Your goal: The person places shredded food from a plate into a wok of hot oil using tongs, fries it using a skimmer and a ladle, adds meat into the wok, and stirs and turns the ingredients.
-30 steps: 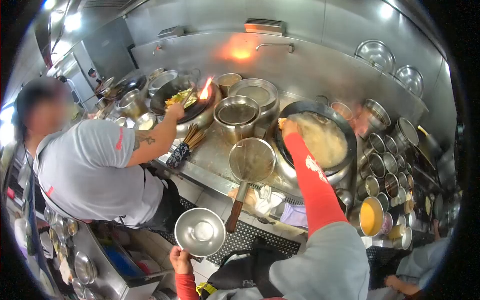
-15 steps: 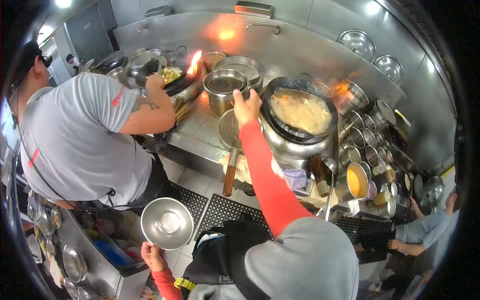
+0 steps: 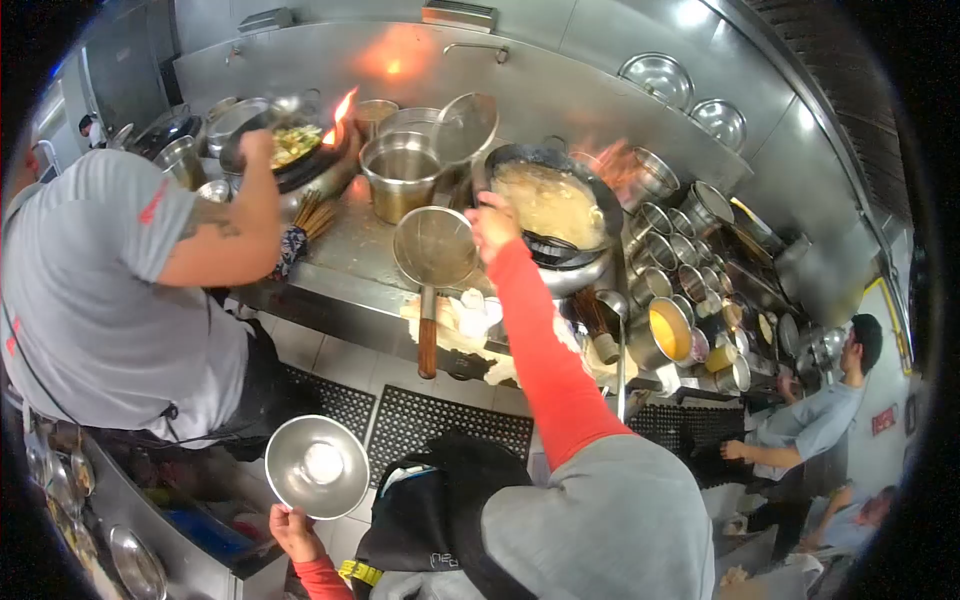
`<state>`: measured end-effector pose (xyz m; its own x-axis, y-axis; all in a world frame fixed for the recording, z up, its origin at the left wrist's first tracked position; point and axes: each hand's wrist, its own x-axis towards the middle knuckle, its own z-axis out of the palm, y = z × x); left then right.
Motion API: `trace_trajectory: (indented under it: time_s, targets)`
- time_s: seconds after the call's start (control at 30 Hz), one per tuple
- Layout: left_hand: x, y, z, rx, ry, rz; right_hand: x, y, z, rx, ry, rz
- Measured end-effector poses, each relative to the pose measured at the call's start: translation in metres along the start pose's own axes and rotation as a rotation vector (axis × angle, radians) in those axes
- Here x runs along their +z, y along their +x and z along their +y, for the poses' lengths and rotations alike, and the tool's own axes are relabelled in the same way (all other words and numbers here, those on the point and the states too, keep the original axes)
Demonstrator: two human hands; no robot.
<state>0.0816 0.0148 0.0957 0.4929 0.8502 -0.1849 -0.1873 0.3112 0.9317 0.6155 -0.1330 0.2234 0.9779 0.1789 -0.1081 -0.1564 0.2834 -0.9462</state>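
My left hand (image 3: 296, 533) grips the rim of a steel bowl (image 3: 317, 466), which is held low at my left side with nothing visible in it. My right hand (image 3: 494, 226) is closed around the handle of a round strainer (image 3: 466, 128), raised and tilted behind a steel pot (image 3: 401, 180). Just right of that hand, a wok (image 3: 548, 205) on the burner holds bubbling, cloudy liquid. A second strainer (image 3: 437, 247) with a wooden handle lies across the counter edge, left of my right forearm.
At the left, a co-worker (image 3: 120, 290) holds a wok of food (image 3: 296, 147) beside a flame (image 3: 344, 112). Several steel containers (image 3: 660, 255) stand at the right, near a pot of yellow liquid (image 3: 669, 332). A ladle (image 3: 613, 305) rests on the counter's front. Other people are at far right.
My right hand, reaching open-fingered over the steel pot before, now grips the strainer and has lifted it up. The view has shifted to the right. My left hand still holds the bowl.
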Motion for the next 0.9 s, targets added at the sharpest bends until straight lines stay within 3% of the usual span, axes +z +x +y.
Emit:
trace_trajectory:
  time_s: [0.1,0.13,0.2,0.3,0.47,0.7,0.9]
  targets:
    - [0.000,0.003,-0.009,0.024,0.007,0.000,-0.095,0.031,0.012,-0.737,-0.933,0.178]
    - [-0.001,0.004,-0.012,0.036,0.013,-0.014,-0.098,0.001,-0.021,-0.614,-1.200,0.149]
    - [0.012,0.000,-0.011,0.023,0.007,0.000,-0.135,0.015,-0.022,-0.488,-1.476,0.247]
    - [0.031,-0.008,-0.016,-0.001,0.013,0.002,-0.175,0.032,-0.013,-0.508,-1.620,0.291]
    - [0.056,-0.028,-0.023,0.022,0.051,0.030,-0.202,0.026,-0.005,-0.416,-1.695,0.182]
    - [0.063,-0.062,-0.038,-0.007,0.034,0.121,-0.186,0.004,-0.013,-0.416,-1.732,0.114]
    - [0.054,-0.084,-0.045,-0.008,0.023,0.156,-0.155,0.013,0.033,-0.263,-1.497,0.073]
